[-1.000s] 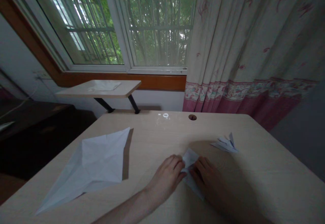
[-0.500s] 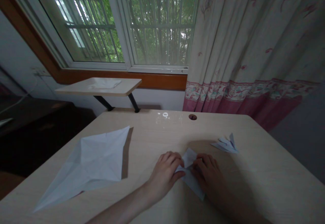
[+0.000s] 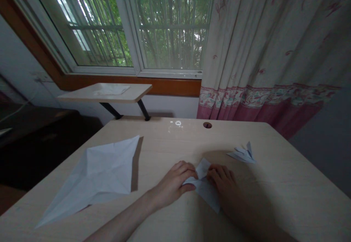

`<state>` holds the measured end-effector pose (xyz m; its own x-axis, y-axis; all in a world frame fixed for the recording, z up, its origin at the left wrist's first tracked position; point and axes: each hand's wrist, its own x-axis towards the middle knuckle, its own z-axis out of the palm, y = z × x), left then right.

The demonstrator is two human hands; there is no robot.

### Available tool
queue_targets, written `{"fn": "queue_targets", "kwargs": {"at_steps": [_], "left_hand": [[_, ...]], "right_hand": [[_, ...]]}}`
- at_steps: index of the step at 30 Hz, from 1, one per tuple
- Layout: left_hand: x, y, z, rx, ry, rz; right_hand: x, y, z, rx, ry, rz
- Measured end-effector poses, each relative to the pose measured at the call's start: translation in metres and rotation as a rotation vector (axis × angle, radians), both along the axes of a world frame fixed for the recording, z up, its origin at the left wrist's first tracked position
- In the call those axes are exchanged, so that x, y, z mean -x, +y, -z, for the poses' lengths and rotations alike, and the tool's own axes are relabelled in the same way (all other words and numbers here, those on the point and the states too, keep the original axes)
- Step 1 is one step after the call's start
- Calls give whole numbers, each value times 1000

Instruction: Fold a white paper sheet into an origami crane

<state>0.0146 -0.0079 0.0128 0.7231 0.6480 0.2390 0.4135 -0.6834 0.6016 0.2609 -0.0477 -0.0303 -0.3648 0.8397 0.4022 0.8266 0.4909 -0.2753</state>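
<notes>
Folded white paper (image 3: pixel 207 192) lay on the desk (image 3: pixel 164 145) in the head view. On its left, the left hand (image 3: pixel 175 182) pinched a flap between thumb and fingers; on its right, the right hand (image 3: pixel 224 185) covered an edge, its exact grip hidden. Holding that edge steady probably helped keep creases straight. Well left of the folded paper spread a large creased sheet (image 3: pixel 108 172); beyond it, rightward, sat a small folded piece (image 3: pixel 242 155).

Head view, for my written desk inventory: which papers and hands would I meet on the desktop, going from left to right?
Large creased sheet → left hand → held paper → right hand → small folded paper.
</notes>
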Motion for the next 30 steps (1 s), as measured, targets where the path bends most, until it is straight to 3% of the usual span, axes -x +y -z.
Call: {"fn": "queue_targets", "kwargs": {"at_steps": [6,14,24,30], "left_hand": [[1,2,2,44,-59,22],[1,2,5,38,-82,4],[-2,-3,0,-41,-77,-21],[-2,-7,1,-80,-63,-29]], "right_hand": [[1,-2,-5,-53,118,-61],[-3,-1,-26,-116,248,-362],[-7,-2,-24,4,36,-317],[-4,-1,-21,45,19,-297]]}}
